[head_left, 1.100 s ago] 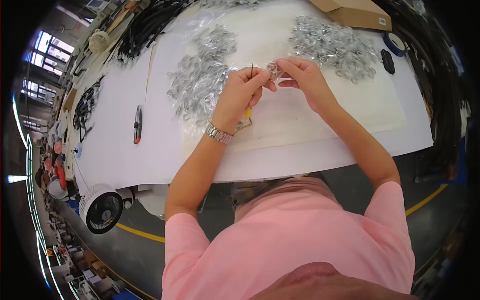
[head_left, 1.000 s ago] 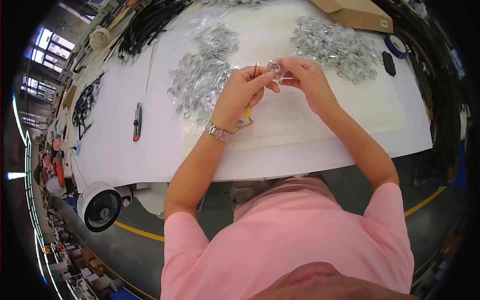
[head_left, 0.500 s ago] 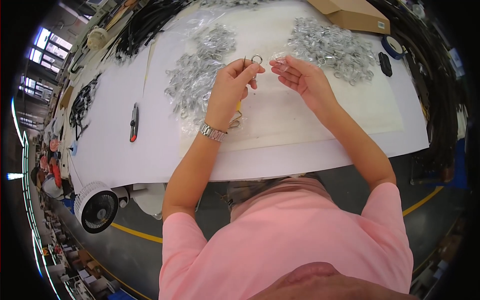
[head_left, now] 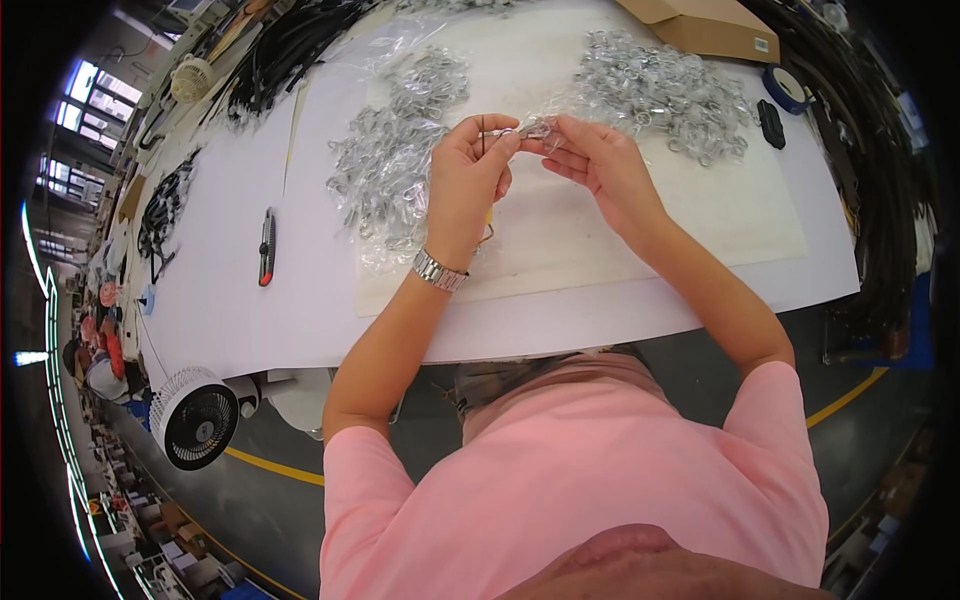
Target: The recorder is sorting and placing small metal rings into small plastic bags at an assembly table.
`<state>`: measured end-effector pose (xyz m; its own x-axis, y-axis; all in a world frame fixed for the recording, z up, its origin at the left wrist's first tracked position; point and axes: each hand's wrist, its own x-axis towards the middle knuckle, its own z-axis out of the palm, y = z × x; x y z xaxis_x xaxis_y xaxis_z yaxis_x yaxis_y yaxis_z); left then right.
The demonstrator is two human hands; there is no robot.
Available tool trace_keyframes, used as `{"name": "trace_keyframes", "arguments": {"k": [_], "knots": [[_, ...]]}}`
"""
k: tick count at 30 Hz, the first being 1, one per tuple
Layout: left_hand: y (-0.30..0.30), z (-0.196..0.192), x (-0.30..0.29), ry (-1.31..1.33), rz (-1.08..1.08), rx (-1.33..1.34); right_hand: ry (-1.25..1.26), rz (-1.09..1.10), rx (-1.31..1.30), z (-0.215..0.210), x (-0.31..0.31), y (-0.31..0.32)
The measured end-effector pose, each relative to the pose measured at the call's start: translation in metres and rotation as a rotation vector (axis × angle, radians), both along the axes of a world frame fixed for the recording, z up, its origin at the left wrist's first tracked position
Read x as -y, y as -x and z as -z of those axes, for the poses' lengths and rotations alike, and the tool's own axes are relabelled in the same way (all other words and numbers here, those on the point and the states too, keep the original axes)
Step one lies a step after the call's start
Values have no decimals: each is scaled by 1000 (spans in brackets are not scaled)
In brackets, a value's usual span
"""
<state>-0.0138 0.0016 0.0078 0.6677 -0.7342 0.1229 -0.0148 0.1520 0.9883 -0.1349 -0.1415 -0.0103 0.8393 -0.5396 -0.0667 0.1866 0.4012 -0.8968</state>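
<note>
My left hand (head_left: 470, 165), with a metal watch at its wrist, is closed in a pinch on a small metal ring piece (head_left: 507, 134). A thin dark rod (head_left: 483, 135) stands up between its fingers. Below that palm, a bent brass-coloured wire loop (head_left: 487, 235) and a bit of yellow show; what they belong to is hidden. Facing it, my right hand (head_left: 605, 160) pinches a small clear plastic bag (head_left: 545, 128) at the fingertips. Bag and ring piece meet between the hands; whether the ring is inside I cannot tell.
Piles of bagged metal rings lie left (head_left: 390, 150) and right (head_left: 665, 95) on the white table cover (head_left: 330, 320). A utility knife (head_left: 267, 247) rests at left. At far right are a cardboard box (head_left: 715, 30), blue tape roll (head_left: 787, 90) and black object (head_left: 770, 124). A fan (head_left: 200, 420) stands near left.
My hands have come together. The ring piece, which stood upright in my left fingers, now meets the plastic bag in my right fingers. My left wrist has shifted slightly right.
</note>
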Motion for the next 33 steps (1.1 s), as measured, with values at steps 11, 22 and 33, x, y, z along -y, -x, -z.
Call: {"name": "trace_keyframes", "arguments": {"k": [11,22,33], "knots": [[11,6,4,-84,108,62,-28,-186,130,13,-3,-3],[-20,-7,-4,-53,297,-102,34,-376,-13,-4,4,4],[-13,-10,-3,-105,147,231,186,-485,-160,-13,14,4]]}}
